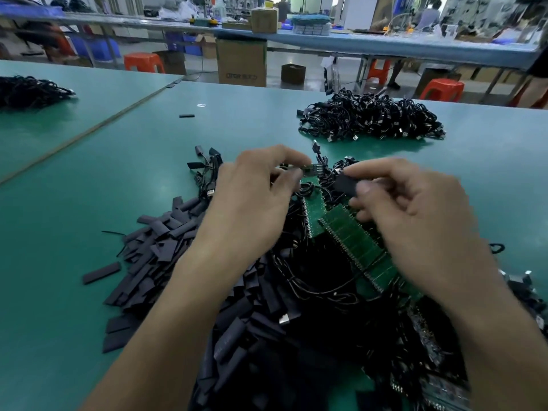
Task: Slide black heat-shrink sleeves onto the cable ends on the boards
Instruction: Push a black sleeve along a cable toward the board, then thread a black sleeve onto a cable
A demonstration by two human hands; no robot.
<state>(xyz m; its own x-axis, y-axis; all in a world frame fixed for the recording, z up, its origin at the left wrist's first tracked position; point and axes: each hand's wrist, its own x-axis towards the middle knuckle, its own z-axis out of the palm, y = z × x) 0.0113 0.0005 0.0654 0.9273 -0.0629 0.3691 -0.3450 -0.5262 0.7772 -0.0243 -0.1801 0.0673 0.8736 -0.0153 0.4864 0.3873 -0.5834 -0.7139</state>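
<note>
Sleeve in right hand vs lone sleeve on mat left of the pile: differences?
The sleeve in the right hand is pinched, held above the boards; the lone sleeve lies flat on the mat, untouched. The held sleeve is next to the left hand's small board; the lone sleeve lies away from the boards. Both black.

The brown cardboard box [241,62] on the floor behind the table carries a dark print that seems to read "OTOR". The characters after it are too blurred. No other text is readable.
</note>
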